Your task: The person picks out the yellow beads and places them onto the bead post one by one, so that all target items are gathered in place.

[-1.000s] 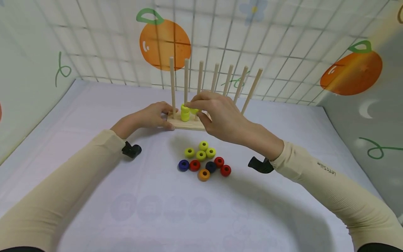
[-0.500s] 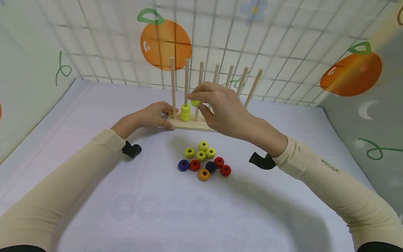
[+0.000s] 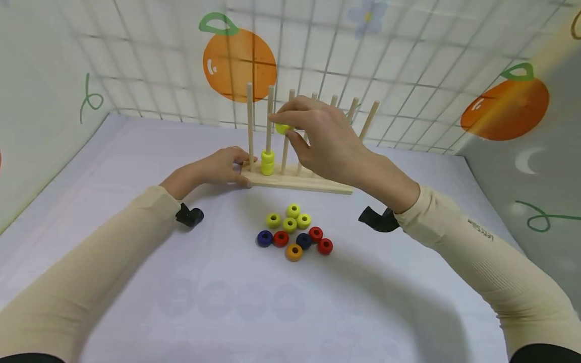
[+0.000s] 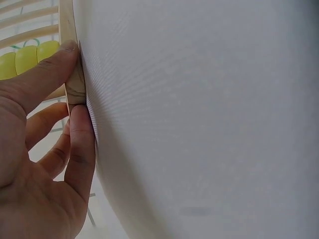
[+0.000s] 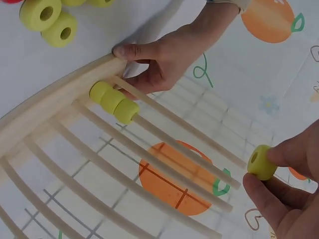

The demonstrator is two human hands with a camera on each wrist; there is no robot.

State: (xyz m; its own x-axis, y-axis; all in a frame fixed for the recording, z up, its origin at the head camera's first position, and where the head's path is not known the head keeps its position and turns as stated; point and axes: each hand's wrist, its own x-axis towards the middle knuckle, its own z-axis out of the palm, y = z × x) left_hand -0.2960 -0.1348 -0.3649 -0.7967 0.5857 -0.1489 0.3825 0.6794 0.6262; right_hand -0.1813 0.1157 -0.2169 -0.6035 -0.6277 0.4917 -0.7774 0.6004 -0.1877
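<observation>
A wooden rack stands on the table, with several upright pegs on a flat base (image 3: 313, 184). My left hand (image 3: 215, 167) grips the left end of this base; in the left wrist view the thumb (image 4: 52, 69) lies on the base's upper face and fingers are at its end and underside. Three yellow beads (image 5: 113, 103) are stacked on the second peg from the left. Between thumb and fingers my right hand (image 3: 324, 138) pinches another yellow bead (image 5: 262, 162). It hangs high beside the second peg, apart from the stack, close to the peg tips in the right wrist view.
In front of the rack lie loose beads: several yellow ones (image 3: 289, 224), red ones (image 3: 280, 238), dark blue ones (image 3: 265, 238) and an orange one (image 3: 294, 252). Behind the rack rises a wire grid (image 3: 399, 65) with a patterned sheet.
My right hand has lifted the pinched yellow bead from near the stack's level up toward the peg tips. The left hand and loose beads have stayed put.
</observation>
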